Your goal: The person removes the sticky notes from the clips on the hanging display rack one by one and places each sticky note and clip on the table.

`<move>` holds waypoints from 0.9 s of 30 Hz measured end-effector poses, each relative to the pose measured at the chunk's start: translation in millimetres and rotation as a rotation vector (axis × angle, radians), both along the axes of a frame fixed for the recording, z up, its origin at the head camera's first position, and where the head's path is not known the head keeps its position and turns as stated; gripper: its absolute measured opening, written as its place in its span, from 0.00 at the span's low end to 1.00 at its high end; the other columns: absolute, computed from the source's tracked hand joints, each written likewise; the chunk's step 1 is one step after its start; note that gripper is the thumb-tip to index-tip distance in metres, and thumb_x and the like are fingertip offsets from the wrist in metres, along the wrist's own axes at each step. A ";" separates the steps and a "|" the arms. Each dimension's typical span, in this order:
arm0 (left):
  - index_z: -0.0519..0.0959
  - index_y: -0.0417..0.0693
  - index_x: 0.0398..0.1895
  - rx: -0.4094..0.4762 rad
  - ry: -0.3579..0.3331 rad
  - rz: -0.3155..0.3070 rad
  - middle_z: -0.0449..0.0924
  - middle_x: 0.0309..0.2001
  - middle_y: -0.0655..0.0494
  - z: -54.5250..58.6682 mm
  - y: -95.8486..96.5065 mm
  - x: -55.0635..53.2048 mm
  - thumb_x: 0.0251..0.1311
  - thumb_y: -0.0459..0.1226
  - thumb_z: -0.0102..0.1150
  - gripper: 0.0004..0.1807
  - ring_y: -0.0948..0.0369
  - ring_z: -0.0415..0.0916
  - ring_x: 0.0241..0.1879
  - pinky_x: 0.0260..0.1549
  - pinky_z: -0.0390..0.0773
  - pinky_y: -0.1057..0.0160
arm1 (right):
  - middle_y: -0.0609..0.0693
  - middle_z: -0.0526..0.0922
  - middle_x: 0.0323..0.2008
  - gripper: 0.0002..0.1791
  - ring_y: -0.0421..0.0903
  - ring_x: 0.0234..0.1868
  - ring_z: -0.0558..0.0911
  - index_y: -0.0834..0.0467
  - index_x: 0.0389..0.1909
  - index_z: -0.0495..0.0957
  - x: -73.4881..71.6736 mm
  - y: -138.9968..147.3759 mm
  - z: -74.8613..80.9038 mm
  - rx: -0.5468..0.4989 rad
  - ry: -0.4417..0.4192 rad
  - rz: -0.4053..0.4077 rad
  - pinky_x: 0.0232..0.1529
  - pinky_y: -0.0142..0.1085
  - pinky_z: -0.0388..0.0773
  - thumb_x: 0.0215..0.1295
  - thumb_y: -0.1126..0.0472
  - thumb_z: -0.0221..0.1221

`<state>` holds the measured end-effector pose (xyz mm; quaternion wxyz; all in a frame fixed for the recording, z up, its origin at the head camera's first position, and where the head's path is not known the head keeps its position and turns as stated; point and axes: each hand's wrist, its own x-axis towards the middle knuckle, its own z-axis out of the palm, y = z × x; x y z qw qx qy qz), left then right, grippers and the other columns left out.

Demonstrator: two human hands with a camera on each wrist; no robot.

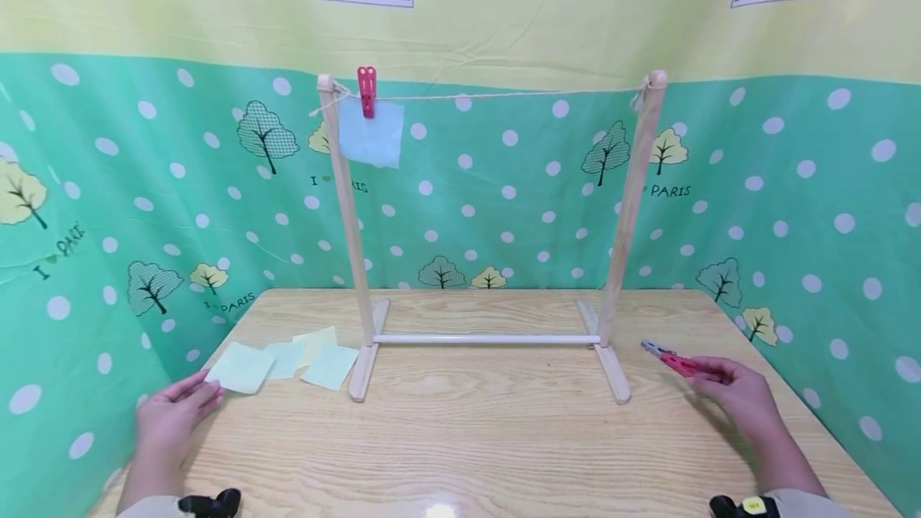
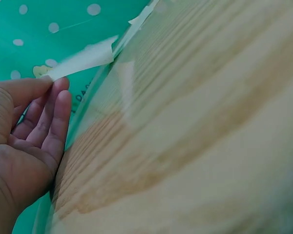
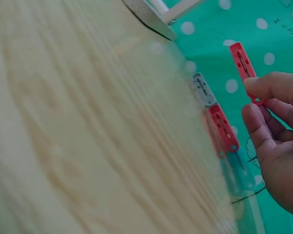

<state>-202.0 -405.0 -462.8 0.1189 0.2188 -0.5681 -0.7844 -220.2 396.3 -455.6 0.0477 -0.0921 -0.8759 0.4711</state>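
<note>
In the head view, my left hand (image 1: 171,420) pinches the near corner of a pale green paper square (image 1: 241,368) at the table's left side. The left wrist view shows this paper (image 2: 85,59) raised off the tabletop between thumb and fingertip. My right hand (image 1: 744,400), at the right side, holds a red clothespin (image 3: 242,61) between thumb and fingers. Below it, in the right wrist view, another red clothespin (image 3: 223,127) and a grey clothespin (image 3: 204,89) lie on the table. A further red clothespin (image 1: 368,94) clips a light blue paper (image 1: 372,138) to the string's left end.
A wooden frame (image 1: 628,214) stands mid-table, with a string (image 1: 496,94) between its posts and a white rod (image 1: 485,339) low across it. Several loose paper squares (image 1: 331,366) lie beside its left foot. A dotted green curtain (image 1: 489,182) surrounds the wooden table (image 1: 460,438).
</note>
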 end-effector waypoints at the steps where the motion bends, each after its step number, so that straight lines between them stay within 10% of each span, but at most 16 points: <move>1: 0.87 0.59 0.33 -0.005 -0.005 -0.002 0.85 0.29 0.62 -0.4 -0.4 -0.3 0.50 0.25 0.71 0.17 0.63 0.85 0.31 0.39 0.84 0.65 | 0.56 0.80 0.47 0.33 0.33 0.38 0.76 0.68 0.63 0.70 -1.0 -1.3 -0.8 -0.007 -0.011 0.015 0.36 0.25 0.78 0.62 0.54 0.66; 13: 0.85 0.64 0.26 -0.264 -0.108 -0.034 0.81 0.26 0.71 -5.4 -6.3 -3.2 0.50 0.29 0.73 0.15 0.67 0.84 0.29 0.35 0.85 0.66 | 0.71 0.72 0.58 0.37 0.63 0.55 0.72 0.70 0.60 0.72 -9.2 -10.7 -12.1 0.068 -0.048 0.065 0.52 0.50 0.73 0.57 0.50 0.70; 18: 0.81 0.44 0.54 -0.548 -0.194 -0.053 0.82 0.32 0.69 -6.4 -8.4 -4.4 0.53 0.39 0.74 0.24 0.73 0.81 0.36 0.39 0.84 0.66 | 0.73 0.68 0.61 0.39 0.66 0.58 0.69 0.71 0.61 0.70 -10.0 -11.0 -15.2 0.074 -0.051 0.070 0.56 0.57 0.69 0.59 0.47 0.68; 23: 0.69 0.36 0.65 -0.714 -0.301 -0.045 0.84 0.46 0.57 -5.1 -8.8 -5.5 0.55 0.47 0.71 0.39 0.46 0.65 0.65 0.62 0.69 0.49 | 0.68 0.75 0.55 0.35 0.60 0.52 0.75 0.70 0.59 0.72 -12.1 -13.1 -17.1 0.123 -0.019 0.070 0.49 0.44 0.76 0.60 0.49 0.68; 27: 0.70 0.37 0.65 -0.727 -0.319 -0.031 0.84 0.42 0.63 -4.1 -8.6 -6.1 0.55 0.49 0.71 0.39 0.45 0.66 0.63 0.60 0.71 0.50 | 0.60 0.81 0.44 0.33 0.50 0.43 0.79 0.70 0.58 0.73 -13.4 -15.3 -16.0 0.145 -0.015 0.062 0.39 0.30 0.77 0.59 0.52 0.69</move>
